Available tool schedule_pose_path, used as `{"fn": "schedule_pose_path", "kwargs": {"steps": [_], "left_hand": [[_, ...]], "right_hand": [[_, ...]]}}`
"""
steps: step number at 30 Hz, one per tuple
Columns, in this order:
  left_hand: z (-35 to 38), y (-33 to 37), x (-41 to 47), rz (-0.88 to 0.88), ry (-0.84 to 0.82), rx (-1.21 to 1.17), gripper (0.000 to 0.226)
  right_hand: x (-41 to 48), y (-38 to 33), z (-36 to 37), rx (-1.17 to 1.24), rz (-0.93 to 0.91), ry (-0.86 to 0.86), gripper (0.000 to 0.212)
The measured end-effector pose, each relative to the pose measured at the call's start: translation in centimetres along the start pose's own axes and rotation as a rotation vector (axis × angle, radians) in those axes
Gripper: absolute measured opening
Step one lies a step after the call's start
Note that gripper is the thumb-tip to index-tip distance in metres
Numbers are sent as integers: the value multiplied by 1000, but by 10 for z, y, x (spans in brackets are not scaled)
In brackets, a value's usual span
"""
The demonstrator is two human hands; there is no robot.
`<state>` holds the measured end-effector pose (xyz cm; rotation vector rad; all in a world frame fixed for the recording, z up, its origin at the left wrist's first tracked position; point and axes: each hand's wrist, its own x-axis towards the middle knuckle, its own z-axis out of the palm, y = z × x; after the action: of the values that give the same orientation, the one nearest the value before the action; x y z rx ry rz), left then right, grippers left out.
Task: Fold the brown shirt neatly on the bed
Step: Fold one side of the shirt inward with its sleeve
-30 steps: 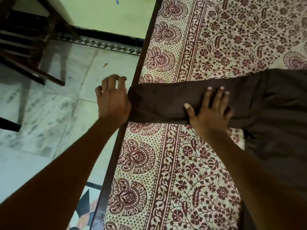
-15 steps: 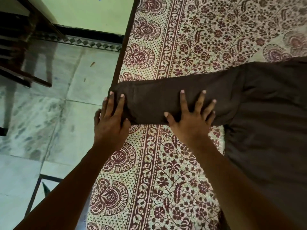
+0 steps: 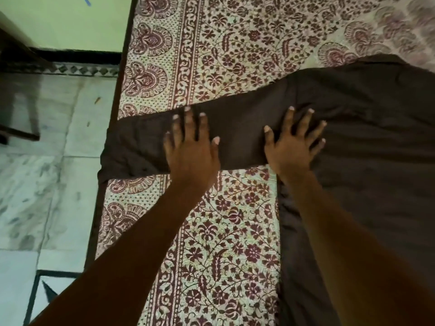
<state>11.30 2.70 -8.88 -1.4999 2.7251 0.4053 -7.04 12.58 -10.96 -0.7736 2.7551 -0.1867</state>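
Note:
The brown shirt (image 3: 367,147) lies spread on the bed (image 3: 226,243), which has a cream sheet with a maroon flower print. Its body fills the right side. One sleeve stretches left, and the cuff end hangs over the bed's left edge. My left hand (image 3: 190,149) presses flat on the middle of that sleeve, fingers straight and spread. My right hand (image 3: 294,144) lies flat where the sleeve meets the shirt's body, fingers spread too. My right forearm hides part of the shirt's lower body.
The bed's dark wooden edge (image 3: 98,208) runs down the left. Beyond it is a pale marble floor (image 3: 47,180) with a patterned border and a green wall (image 3: 70,20). Dark wooden furniture (image 3: 16,109) stands at the far left.
My left hand has moved right from the cuff at the bed's edge to the middle of the sleeve. My right hand slid right toward the shoulder. Both stay flat.

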Motion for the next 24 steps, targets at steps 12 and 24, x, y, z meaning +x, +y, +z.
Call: {"fn": "schedule_pose_path", "kwargs": {"steps": [12, 24], "left_hand": [[38, 114, 54, 144, 0, 2, 66], [47, 156, 22, 513, -83, 63, 65]], "right_hand": [[55, 85, -18, 5, -14, 41, 71], [-166, 159, 3, -79, -680, -119, 66]]}}
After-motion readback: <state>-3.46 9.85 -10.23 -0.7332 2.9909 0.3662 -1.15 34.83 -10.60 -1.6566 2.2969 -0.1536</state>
